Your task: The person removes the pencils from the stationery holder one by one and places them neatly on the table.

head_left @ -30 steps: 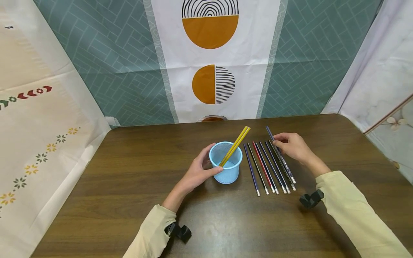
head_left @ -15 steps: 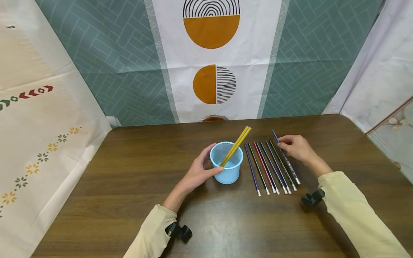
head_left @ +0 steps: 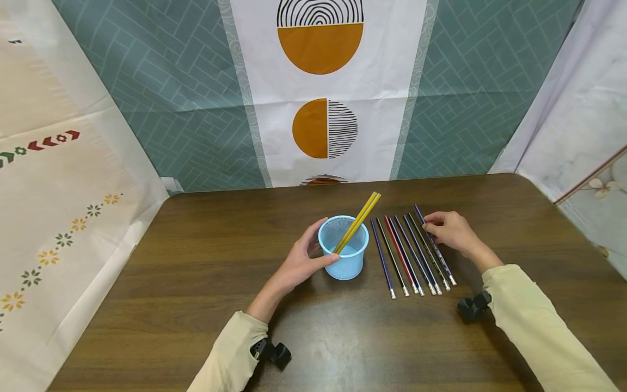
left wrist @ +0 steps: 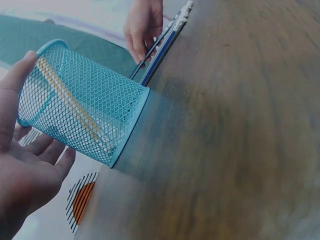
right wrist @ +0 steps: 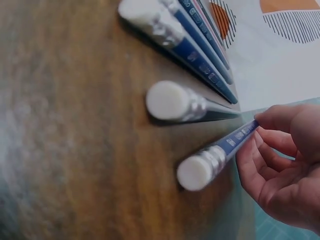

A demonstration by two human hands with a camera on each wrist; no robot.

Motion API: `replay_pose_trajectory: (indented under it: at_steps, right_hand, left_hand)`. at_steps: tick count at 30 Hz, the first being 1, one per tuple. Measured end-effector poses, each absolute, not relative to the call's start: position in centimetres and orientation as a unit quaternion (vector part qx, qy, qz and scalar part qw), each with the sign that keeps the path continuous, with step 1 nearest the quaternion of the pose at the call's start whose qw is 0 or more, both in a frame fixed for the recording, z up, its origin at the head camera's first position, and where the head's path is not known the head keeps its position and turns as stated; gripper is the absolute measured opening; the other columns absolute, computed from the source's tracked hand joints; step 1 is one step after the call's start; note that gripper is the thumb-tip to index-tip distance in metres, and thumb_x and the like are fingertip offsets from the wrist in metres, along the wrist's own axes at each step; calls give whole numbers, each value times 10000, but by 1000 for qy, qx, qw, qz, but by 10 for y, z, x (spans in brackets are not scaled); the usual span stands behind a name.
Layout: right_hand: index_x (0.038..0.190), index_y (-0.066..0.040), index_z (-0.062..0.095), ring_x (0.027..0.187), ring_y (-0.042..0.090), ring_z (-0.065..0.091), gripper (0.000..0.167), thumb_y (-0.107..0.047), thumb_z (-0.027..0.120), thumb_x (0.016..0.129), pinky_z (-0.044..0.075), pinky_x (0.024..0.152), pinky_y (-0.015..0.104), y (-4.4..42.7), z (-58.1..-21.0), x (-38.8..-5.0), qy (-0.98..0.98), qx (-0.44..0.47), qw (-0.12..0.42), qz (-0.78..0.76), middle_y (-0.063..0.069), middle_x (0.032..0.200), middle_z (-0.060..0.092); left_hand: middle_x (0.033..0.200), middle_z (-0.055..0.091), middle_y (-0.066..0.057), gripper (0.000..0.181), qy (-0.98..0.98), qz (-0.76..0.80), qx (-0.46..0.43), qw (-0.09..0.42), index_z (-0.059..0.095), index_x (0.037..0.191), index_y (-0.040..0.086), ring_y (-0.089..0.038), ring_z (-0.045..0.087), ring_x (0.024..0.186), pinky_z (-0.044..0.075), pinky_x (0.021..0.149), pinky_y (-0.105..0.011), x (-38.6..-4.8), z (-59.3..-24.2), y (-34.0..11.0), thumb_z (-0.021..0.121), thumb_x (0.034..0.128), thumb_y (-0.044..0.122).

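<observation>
My left hand holds a light blue mesh pencil cup, thumb near the rim and fingers round the far side. Two yellow pencils lean inside the cup, rising to the right. Right of it, my right hand pinches a blue pencil between thumb and fingers. That pencil's white eraser end points toward me, at or just above the table. Beside it lies a row of several pencils, among them a red pencil and a dark pencil, erasers toward me.
A brown wooden table lies under everything. Behind its far edge hangs a green and white patterned cloth. Pale cloths hang at the left and right sides. A black camera mount sits on each wrist.
My right hand has moved the blue pencil right, off the end of the row, then slightly toward me. The left hand and the cup have stayed in place.
</observation>
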State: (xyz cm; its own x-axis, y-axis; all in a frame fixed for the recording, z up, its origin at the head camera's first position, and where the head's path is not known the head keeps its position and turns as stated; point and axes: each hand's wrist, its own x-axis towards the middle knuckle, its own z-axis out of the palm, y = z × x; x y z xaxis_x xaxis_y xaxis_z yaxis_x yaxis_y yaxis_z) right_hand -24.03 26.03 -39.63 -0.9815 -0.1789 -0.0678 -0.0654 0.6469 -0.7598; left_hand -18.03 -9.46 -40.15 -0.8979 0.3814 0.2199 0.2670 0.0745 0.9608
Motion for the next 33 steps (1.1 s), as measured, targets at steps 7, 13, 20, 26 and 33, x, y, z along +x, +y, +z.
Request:
replay_pose_trajectory:
  at_steps: [7,13,20,26,33]
  right_hand:
    - [1180,155,571,794,220,628,316,-78,549,968,553,659,295,262,-401,-242,908,-63,61,-409,295,1093,601]
    - [1156,160,582,691,162,609,307,-74,561,958,539,618,274,264,-403,-241,910,-64,58,-405,280,1041,627]
    - [1146,155,590,713,170,611,298,-74,564,958,543,626,274,264,-402,-239,914,-68,58,-395,280,1048,622]
    - [1136,150,597,711,176,618,293,-84,567,962,547,634,296,264,-402,-238,917,-69,58,-389,265,1023,628]
    - [1131,153,594,706,182,625,292,-81,578,958,554,632,308,263,-402,-238,920,-71,52,-381,249,992,634]
  left_hand:
    - [1422,456,-137,769,734,641,218,45,327,1489,84,-262,437,1296,351,1063,-440,-179,-400,-94,735,841,28]
    - [1421,457,-131,768,735,640,217,47,326,1492,93,-259,436,1297,351,1062,-445,-180,-402,-95,736,844,38]
    - [1422,455,-131,767,735,641,216,47,330,1490,95,-261,437,1296,354,1061,-443,-181,-402,-95,738,843,35]
    - [1426,453,-125,771,736,640,213,48,327,1492,97,-254,436,1298,352,1063,-440,-181,-401,-94,737,843,28]
    - [1425,452,-137,773,734,643,215,47,324,1492,88,-265,435,1298,347,1065,-444,-180,-400,-94,736,841,28]
